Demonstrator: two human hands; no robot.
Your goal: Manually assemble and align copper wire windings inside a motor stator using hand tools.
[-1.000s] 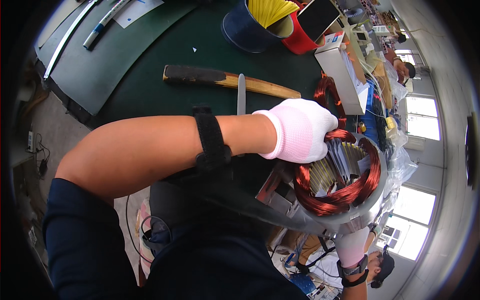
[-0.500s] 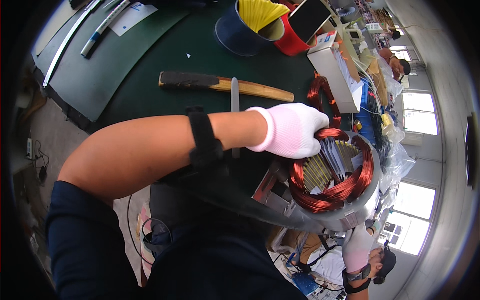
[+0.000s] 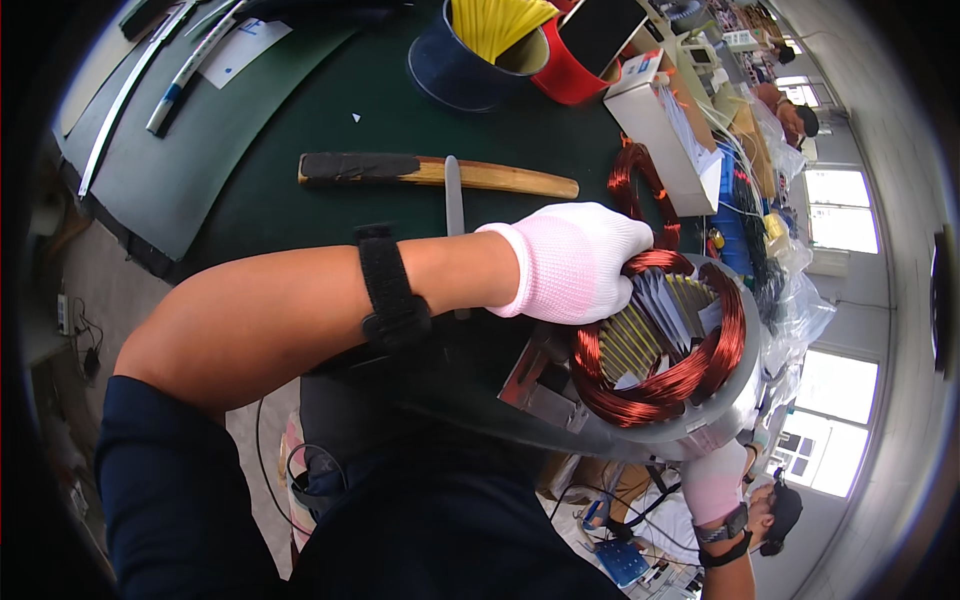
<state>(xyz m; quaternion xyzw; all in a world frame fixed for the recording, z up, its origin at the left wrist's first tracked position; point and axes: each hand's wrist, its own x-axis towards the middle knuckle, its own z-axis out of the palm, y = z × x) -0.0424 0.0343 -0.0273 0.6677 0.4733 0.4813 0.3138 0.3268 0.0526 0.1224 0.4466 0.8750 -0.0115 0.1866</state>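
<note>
A motor stator (image 3: 752, 372) with a grey metal housing lies at the right, its open end showing thick red-brown copper windings (image 3: 640, 408). Pale and yellowish insulation strips (image 3: 660, 305) stick up inside the ring. My left hand (image 3: 580, 262), in a white and pink knit glove, is closed at the upper left of the windings; its fingertips are hidden against the copper wire. Below the housing, my right hand (image 3: 714, 484), gloved alike, holds the stator's near outer side, with its fingers partly hidden.
On the dark green table lie a wooden-handled tool (image 3: 500, 176), a grey flat stick (image 3: 454, 200) and a loose copper coil (image 3: 630, 180). Behind stand a blue tub (image 3: 465, 75) of yellow strips, a red container (image 3: 570, 70) and a white box (image 3: 660, 130). Other people sit farther off.
The view has shifted slightly, so the table things sit a little farther left. Both hands stay at the stator, with my left hand still at the windings.
</note>
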